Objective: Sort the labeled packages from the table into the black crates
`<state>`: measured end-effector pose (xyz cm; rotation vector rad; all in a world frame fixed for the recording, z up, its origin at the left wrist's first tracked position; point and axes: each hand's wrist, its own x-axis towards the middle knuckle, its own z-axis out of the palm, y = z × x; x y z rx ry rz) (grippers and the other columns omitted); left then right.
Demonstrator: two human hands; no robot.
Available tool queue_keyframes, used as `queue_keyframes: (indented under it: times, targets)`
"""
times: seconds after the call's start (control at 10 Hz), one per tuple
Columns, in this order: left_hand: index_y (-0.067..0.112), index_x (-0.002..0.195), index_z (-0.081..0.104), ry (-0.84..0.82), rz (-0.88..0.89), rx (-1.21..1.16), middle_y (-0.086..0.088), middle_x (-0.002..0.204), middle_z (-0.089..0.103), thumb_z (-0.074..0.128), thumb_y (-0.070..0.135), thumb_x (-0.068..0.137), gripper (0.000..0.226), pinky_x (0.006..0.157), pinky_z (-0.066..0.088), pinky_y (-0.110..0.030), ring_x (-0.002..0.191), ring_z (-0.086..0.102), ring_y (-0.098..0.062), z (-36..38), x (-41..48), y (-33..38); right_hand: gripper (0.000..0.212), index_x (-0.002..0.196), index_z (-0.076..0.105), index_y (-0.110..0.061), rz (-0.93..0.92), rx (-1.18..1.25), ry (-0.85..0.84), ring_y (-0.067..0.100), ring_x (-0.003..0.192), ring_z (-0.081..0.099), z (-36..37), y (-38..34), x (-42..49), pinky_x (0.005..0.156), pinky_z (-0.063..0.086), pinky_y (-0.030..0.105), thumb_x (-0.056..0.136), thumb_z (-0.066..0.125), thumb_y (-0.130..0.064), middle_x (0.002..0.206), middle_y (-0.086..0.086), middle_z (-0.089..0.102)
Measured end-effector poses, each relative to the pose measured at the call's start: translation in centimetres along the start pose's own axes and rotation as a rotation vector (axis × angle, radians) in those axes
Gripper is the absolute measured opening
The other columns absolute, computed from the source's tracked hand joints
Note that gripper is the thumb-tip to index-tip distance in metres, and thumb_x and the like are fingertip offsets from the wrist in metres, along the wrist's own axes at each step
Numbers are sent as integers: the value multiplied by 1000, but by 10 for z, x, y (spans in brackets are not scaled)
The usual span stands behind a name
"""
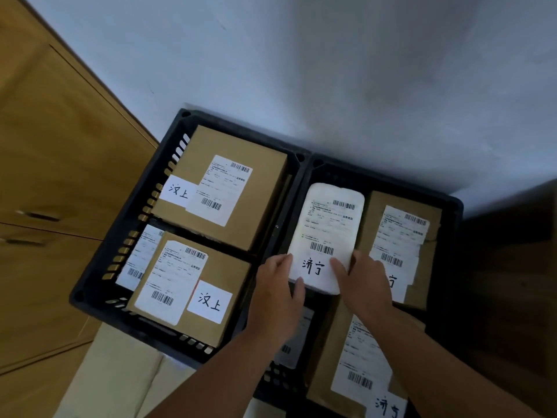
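Your left hand (278,286) and right hand (363,286) pinch the white package (327,227) by its near edge.
It sits above the right black crate (391,181), ahead of both hands; whether it rests on anything below is unclear. Just right of your right hand lies a brown box (373,212); left of your left hand, the left black crate (135,203) holds labeled boxes (229,152).

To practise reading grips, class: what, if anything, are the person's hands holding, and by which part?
The white package, by its near end: the left hand grips the near left corner, the right hand the near right corner, thumb on top.
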<state>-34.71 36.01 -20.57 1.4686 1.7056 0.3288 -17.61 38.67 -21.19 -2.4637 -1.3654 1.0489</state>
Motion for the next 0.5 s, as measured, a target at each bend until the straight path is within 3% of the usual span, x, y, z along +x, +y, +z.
queue_keyframes:
  times: [0.1, 0.2, 0.3, 0.4, 0.5]
  targets:
    - [16, 159, 31, -36, 25, 36, 4, 156, 34, 53, 31, 105, 61, 105, 32, -7, 140, 32, -6, 6, 4, 3, 44, 122, 60, -8, 22, -39, -22, 24, 91, 62, 5, -1, 7, 70, 49, 32, 98, 61, -46, 109, 13, 67]
    - [12, 157, 35, -64, 72, 84, -3, 162, 36, 52, 29, 105, 58, 120, 30, -24, 148, 28, -12, 16, 7, 12, 43, 120, 58, -10, 10, -55, -2, 24, 95, 65, 11, -2, 12, 72, 52, 34, 96, 64, -45, 111, 10, 67]
    - [14, 157, 38, -53, 27, 60, -1, 161, 37, 51, 30, 105, 56, 118, 28, -25, 148, 27, -12, 17, 13, 14, 53, 132, 51, -11, -17, -49, 36, 25, 110, 60, 14, 1, 13, 86, 55, 42, 94, 68, -43, 124, 10, 60]
    - [21, 156, 40, -76, 13, 59, 6, 162, 35, 50, 31, 105, 53, 119, 30, -28, 149, 27, -9, 8, 9, 14, 73, 151, 33, -14, -62, -35, 67, 27, 132, 43, 9, -2, 6, 100, 49, 48, 93, 70, -39, 143, 10, 45]
    - [24, 156, 40, -66, 53, 111, 8, 162, 35, 50, 31, 105, 52, 118, 34, -28, 147, 28, -8, -3, 0, 13, 74, 154, 31, -14, -133, -89, 108, 27, 135, 39, 5, -2, -2, 104, 45, 45, 95, 67, -42, 147, 8, 41]
